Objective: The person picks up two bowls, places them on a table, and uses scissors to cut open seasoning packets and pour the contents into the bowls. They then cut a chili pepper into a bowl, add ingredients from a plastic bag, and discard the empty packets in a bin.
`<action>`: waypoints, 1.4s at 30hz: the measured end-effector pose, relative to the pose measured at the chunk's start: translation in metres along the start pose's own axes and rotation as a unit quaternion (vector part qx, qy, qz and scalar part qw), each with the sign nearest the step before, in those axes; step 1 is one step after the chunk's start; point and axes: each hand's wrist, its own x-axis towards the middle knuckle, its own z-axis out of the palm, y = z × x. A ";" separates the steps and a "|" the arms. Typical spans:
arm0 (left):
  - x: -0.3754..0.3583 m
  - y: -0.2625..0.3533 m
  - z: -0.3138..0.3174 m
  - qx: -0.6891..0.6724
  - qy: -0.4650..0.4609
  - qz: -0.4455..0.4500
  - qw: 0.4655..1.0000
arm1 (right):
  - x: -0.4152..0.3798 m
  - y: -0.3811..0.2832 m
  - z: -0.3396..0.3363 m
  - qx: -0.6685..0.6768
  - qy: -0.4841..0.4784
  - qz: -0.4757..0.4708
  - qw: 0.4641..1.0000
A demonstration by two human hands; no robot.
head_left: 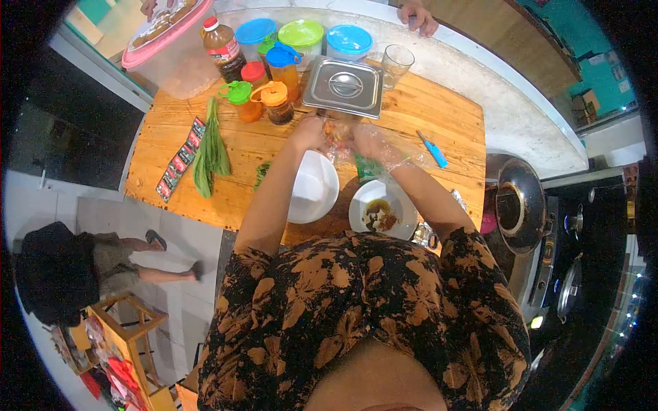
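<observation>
Both of my arms reach over the wooden table to a clear plastic bag [336, 142] with something orange and reddish in it. My left hand [312, 131] is closed on the bag's left side. On its other side my right hand [367, 139] grips the plastic, and loose film trails over that forearm. The fingers are small and partly hidden. Below my left hand stands a white bowl [315, 188]. Nearer my right forearm, a second white bowl [404, 205] contains dark sauce and brown powder. A lidded steel container [345, 88] sits just beyond my hands.
Leafy greens [212, 154] and a sachet strip [181, 159] lie left. Behind are a sauce bottle [224, 49], lidded tubs [301, 34] and a glass [397, 65]. A blue-handled knife [432, 151] lies right, near a wok [517, 205]. Another person's hand [419, 18] rests on the ledge.
</observation>
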 end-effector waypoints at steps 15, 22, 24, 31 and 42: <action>0.012 -0.012 0.026 0.026 0.026 -0.047 0.998 | -0.017 -0.027 -0.028 0.011 -0.005 -0.116 0.993; 0.015 -0.021 0.033 0.021 0.023 -0.028 0.999 | -0.004 -0.027 -0.009 0.116 -0.033 0.037 0.992; 0.012 -0.017 0.027 0.006 0.013 -0.035 0.999 | 0.010 -0.012 0.001 -0.133 -0.024 -0.124 0.983; 0.011 -0.011 0.022 0.052 0.037 -0.032 0.997 | -0.013 0.002 -0.014 0.142 -0.085 -0.042 0.985; 0.008 0.014 -0.009 0.056 -0.051 -0.055 0.996 | -0.100 0.008 -0.026 0.559 0.013 0.257 0.788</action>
